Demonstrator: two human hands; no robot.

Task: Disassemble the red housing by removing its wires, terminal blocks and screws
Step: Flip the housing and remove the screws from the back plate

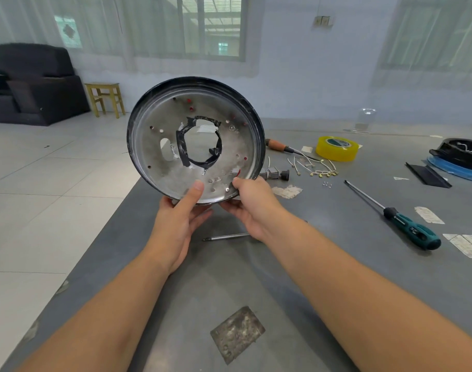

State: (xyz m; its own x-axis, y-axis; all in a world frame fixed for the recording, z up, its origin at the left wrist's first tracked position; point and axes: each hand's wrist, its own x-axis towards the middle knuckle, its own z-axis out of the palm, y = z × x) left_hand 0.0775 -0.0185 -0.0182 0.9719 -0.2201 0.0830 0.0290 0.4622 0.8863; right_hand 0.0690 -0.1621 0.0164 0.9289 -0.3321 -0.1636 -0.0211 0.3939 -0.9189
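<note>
Head view: the round housing [196, 140] is held upright at frame centre, above the counter [323, 251], its silvery inner face toward the camera. The left hand [180, 210] grasps the bottom rim with its thumb on the inner face; the right hand [252, 202] pinches the lower right rim.

With only the lower rim gripped, the housing could tip or slip and fall onto the counter. What looks like a last screw near the right thumb might drop loose; the view is too blurred to be sure.

At right on the grey counter lie removed wires [314, 166], a green screwdriver [401, 221] and yellow tape [337, 148]. Upper left: tiled floor, a dark armchair [33, 84], a wooden stool [106, 99].
</note>
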